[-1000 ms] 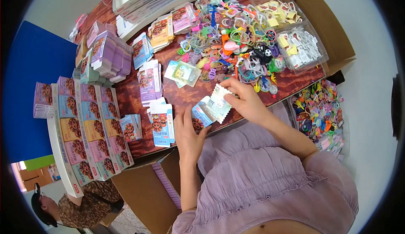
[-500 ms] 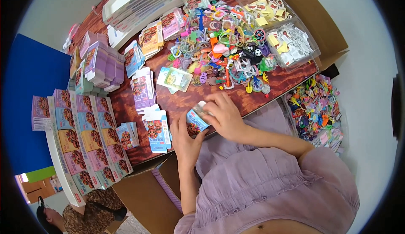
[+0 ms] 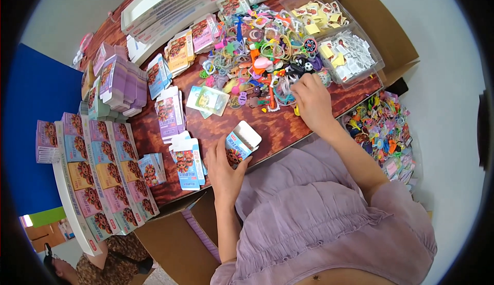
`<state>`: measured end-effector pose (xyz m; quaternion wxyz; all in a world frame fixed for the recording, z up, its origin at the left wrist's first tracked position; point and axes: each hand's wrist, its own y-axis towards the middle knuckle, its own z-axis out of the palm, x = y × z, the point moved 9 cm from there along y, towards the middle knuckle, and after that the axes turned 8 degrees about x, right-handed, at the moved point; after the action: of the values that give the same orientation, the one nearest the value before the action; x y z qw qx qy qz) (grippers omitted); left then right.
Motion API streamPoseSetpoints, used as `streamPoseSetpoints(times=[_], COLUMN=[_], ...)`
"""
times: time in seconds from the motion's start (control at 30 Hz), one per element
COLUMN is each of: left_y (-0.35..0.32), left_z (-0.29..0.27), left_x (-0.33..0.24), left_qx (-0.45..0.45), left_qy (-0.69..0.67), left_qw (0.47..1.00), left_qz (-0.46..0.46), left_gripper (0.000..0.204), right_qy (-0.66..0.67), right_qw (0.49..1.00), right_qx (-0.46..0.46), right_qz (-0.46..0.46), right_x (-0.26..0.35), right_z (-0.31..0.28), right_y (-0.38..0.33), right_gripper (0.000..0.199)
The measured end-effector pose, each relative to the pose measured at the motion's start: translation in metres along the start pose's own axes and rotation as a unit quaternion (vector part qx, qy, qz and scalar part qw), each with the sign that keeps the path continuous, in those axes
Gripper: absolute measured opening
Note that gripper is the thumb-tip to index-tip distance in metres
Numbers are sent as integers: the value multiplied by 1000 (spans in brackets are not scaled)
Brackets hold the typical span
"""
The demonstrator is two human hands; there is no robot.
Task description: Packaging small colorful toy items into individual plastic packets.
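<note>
Moved: since half a second ago my right hand (image 3: pixel 311 100) has left the little box and gone out to the toy heap, while my left hand (image 3: pixel 224 169) alone keeps the box at the table's near edge.
Table: the red-brown wooden table (image 3: pixel 280 128) runs across in front of me, covered over most of its top; I sit at its near edge in a lilac top.
Display tray: a long white tray (image 3: pixel 77 202) lies far to my left, filled with rows of pink, yellow and blue boxes.
Toy heap: a pile of small coloured plastic toys and rings (image 3: pixel 257 58) fills the middle of the table, beyond and to the right of the box.
Clear trays: see-through trays of yellow and white slips (image 3: pixel 339 43) sit just behind the heap on my right.
Bag of toys: a second lot of bright toys (image 3: pixel 383 130) lies off the table's right end, below it.
Flat boxes: stacks of folded purple and blue cartons (image 3: pixel 170 112) stand left of the heap; a few blue ones (image 3: pixel 188 161) lie just beside my left hand.
Right hand: it rests on the near right edge of the heap, fingers curled down among the toys; I cannot tell whether they pinch anything.
Left hand: fingers and thumb are wrapped around the box from below.
Small box: the blue and white box (image 3: pixel 239 143) stands tilted in my left hand, its white flap open upward, over the table's near edge.
</note>
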<state>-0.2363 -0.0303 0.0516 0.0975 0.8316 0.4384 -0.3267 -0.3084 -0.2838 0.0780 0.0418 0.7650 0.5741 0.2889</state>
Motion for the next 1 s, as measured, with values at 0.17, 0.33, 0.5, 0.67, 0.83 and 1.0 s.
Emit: streamPoseSetpoints(times=[0.17, 0.33, 0.5, 0.67, 0.83, 1.0], left_y=[1, -1, 0, 0, 0, 0], left_z=[2, 1, 1, 3, 11, 17], left_x=[-2, -6, -5, -7, -12, -23], left_qx=[-8, -11, -13, -8, 13, 4], left_qy=[-10, -9, -10, -28, -26, 5], left_qw=[1000, 1000, 1000, 1000, 999, 998], left_qz=[16, 17, 9, 9, 21, 56], left_gripper=[79, 80, 80, 79, 79, 77], right_qy=[241, 607, 705, 487, 197, 135], right_qw=[965, 782, 668, 761, 949, 965], right_qx=[28, 1, 75, 227, 183, 188], right_qz=[102, 141, 226, 364, 163, 125], right_x=[-53, -68, -83, -103, -79, -64], right_z=[4, -20, -11, 10, -1, -4], right_y=[27, 50, 2, -66, -56, -53], right_gripper=[6, 8, 13, 10, 23, 18])
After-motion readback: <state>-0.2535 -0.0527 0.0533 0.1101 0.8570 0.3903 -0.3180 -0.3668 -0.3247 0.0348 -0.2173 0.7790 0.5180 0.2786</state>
